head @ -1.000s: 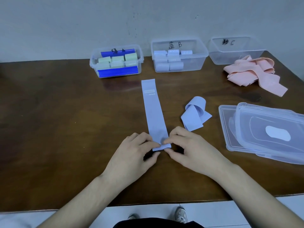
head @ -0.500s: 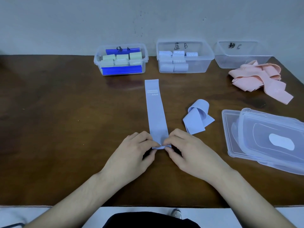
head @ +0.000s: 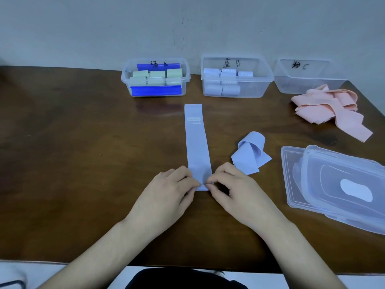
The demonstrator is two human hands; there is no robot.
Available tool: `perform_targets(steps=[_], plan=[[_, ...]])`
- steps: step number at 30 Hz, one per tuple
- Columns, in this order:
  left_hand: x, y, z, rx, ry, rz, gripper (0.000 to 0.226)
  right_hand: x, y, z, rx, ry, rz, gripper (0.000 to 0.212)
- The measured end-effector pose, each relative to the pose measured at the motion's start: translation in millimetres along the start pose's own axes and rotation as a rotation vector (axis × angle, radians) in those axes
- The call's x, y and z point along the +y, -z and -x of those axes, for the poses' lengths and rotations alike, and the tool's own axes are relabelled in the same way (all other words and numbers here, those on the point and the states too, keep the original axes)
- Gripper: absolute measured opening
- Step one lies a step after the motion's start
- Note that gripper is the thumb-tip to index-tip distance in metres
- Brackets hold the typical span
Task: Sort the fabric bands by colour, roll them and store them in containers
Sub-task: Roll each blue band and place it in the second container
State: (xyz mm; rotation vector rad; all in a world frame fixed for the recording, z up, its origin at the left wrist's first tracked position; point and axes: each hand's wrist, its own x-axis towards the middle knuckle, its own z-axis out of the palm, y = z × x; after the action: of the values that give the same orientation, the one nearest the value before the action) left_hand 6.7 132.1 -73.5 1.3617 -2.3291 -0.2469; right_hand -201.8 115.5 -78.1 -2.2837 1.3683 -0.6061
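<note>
The near end of the blue band (head: 196, 147) — lying mid-table (head: 73, 163) — is being pinched by left hand (head: 166, 197) and right hand (head: 235, 192); container "B" (head: 236, 77) is standing at the far edge.

middle container (head: 236, 77): handwritten "蓝 B" in black marker on the back wall
left of it, container with green rolls (head: 155, 77): marker scribble, looks like "绿 A", kinda hard to read
right of it, see-through container (head: 308, 77): "粉 C"
rolls inside the middle container (head: 228, 71): white "20"-something print, rest blurry
flat blue band (head: 197, 142) in front of it: small white logo, too tiny to read
</note>
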Motion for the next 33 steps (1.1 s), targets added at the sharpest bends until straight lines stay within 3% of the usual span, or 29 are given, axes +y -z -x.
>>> perform_targets(steps=[8,15,24,33], plan=[[-0.9,2.4,-4.7,-0.026,0.025,-0.009,0.031,-1.2,4.5,2.0,-0.059,0.019,0.057,0.022],[-5.1,4.1,-8.6,-0.025,-0.008,-0.024,0.014,-3.6,6.7,-6.2,-0.074,0.03,0.096,0.019],[4.0,10.8,-0.2,-0.088,-0.017,0.074,0.01,-11.7,11.9,10.8,-0.106,0.089,0.167,0.016],[3.0,12.9,3.0,-0.098,-0.019,0.049,0.023,-12.1,4.1,19.8,-0.021,0.073,0.121,0.014]])
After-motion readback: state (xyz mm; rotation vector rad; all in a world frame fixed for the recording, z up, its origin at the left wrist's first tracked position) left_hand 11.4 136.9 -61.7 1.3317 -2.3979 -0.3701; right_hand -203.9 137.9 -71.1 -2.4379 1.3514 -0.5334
